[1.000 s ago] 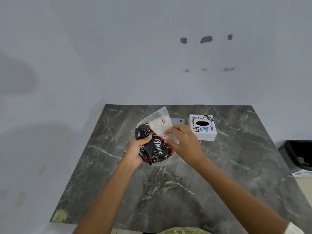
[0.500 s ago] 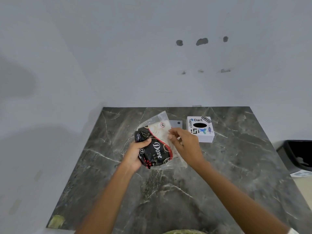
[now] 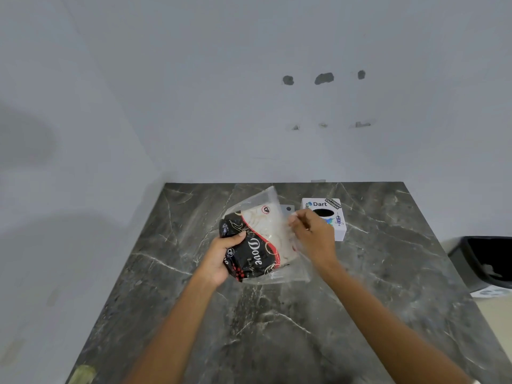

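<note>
A black, red and cream packet [image 3: 256, 245] printed "Dove" sits inside a clear plastic bag [image 3: 288, 270], held just above the dark marble table [image 3: 277, 328]. My left hand [image 3: 221, 256] grips the packet's left side, thumb on top. My right hand [image 3: 311, 234] pinches the clear bag's right edge with curled fingers.
A white box [image 3: 336, 217] with stickers and a black oval hole stands right behind my right hand. A small grey plate [image 3: 287, 209] lies beside it. A black bin [image 3: 487, 261] sits off the table's right edge. White walls close off the back and left.
My right hand has slid off the packet's top to the right and now pinches the bag's edge. The left hand keeps its hold.
</note>
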